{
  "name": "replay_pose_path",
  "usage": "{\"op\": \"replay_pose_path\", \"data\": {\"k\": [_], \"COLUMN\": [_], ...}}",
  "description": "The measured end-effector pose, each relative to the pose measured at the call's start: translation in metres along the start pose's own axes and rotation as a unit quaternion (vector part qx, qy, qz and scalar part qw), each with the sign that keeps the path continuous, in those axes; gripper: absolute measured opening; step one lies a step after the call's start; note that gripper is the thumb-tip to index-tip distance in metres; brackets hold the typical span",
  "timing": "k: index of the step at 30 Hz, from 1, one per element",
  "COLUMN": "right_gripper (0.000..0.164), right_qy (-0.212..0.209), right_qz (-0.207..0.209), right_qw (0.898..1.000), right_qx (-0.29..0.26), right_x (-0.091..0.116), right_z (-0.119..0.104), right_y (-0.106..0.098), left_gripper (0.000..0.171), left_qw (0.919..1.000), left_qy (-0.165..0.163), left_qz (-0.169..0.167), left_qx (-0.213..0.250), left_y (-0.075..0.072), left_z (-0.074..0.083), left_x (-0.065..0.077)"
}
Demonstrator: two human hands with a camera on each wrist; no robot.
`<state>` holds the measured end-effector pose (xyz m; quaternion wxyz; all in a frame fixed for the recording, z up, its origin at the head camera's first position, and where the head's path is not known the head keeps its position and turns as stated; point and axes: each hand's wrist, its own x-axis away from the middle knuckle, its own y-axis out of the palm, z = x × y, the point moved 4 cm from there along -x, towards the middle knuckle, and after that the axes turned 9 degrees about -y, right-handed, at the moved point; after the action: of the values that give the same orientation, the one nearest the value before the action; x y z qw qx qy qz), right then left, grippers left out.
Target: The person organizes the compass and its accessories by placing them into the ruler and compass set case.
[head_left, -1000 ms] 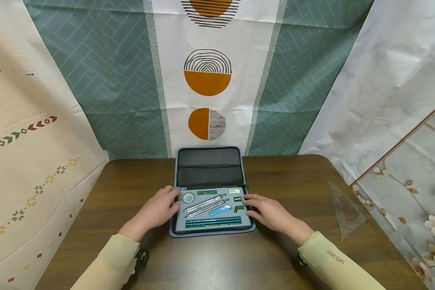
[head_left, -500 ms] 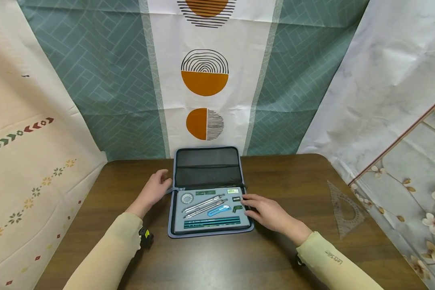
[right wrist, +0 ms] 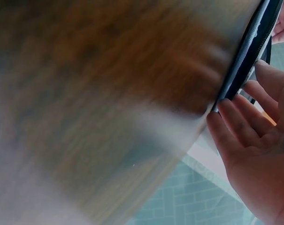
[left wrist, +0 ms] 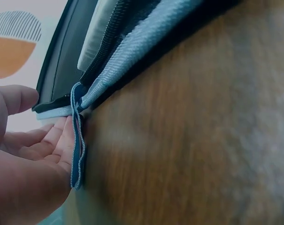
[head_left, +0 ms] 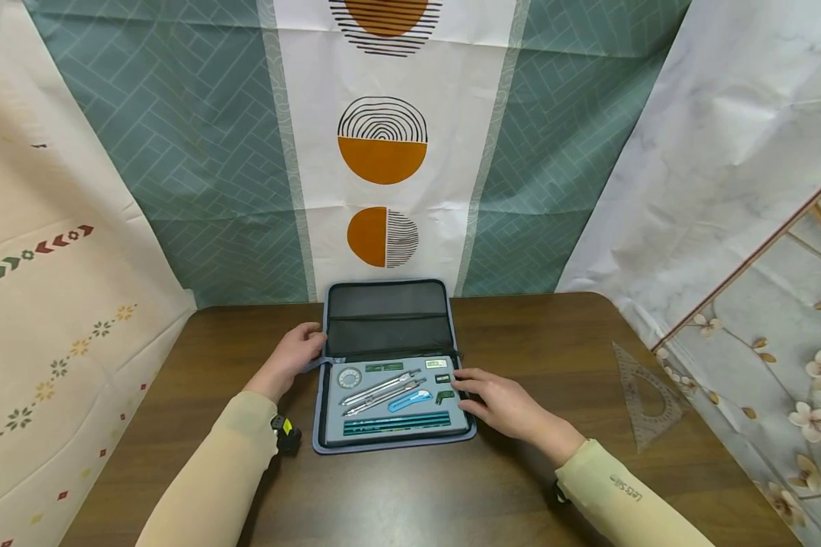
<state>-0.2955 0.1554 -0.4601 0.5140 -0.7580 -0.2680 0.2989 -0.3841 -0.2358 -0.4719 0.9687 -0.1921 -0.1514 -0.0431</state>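
A zippered drawing-set case [head_left: 320,425] lies unfolded on the table, its dark lid [head_left: 388,334] laid back toward the curtain. Its grey tray [head_left: 383,395] bears two silver compasses [head_left: 383,393], a blue utility knife [head_left: 410,400], dark green pencils [head_left: 397,423], a round white dial-like piece [head_left: 349,378], a boxed eraser [head_left: 435,364] and small green pieces. My left hand [head_left: 293,357] touches the lid's left edge, thumb apart from the fingers, beside a hanging fabric loop [left wrist: 77,145]. My right hand [head_left: 499,401] rests loosely extended fingers along the case's right edge.
A clear set square [head_left: 646,399] with a built-in protractor lies toward the right of the wooden table [head_left: 397,494]. Patterned curtains [head_left: 534,190] hang behind the table and along both sides.
My left hand has left the tray's left side and moved up and back to the lid's left edge. My right hand stays at the right edge. The view has shifted slightly.
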Motion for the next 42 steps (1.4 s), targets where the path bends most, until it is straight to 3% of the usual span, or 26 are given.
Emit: {"op": "replay_pose_path", "data": {"k": [8,16,29,36,42], "right_gripper": [0.041,0.041,0.042,0.041,0.040], "right_qy": [0.003,-0.001,0.008,0.012,-0.004], "right_qz": [0.003,0.003,-0.009,-0.018,-0.001], "right_qw": [1.000,1.000,1.000,1.000,1.000], "right_qx": [0.003,0.001,0.004,0.003,-0.010], "right_x": [0.003,0.002,0.000,-0.005,-0.002], "right_z": [0.000,-0.001,-0.002,-0.001,-0.001], "right_y": [0.001,0.001,-0.001,-0.005,-0.004], "left_gripper": [0.060,0.049,0.027,0.026,0.028], "left_qw": [0.9997,0.9990,0.9961,0.9943,0.9941], "left_qy": [0.000,0.028,0.077,0.095,0.096], "left_qz": [-0.024,-0.033,-0.021,-0.025,-0.045], "left_qx": [-0.004,0.013,0.038,0.042,0.025], "left_y": [0.001,-0.005,-0.007,-0.007,-0.005], "left_z": [0.001,-0.003,-0.008,-0.010,-0.012], "left_x": [-0.005,-0.005,-0.010,-0.014,-0.012]}}
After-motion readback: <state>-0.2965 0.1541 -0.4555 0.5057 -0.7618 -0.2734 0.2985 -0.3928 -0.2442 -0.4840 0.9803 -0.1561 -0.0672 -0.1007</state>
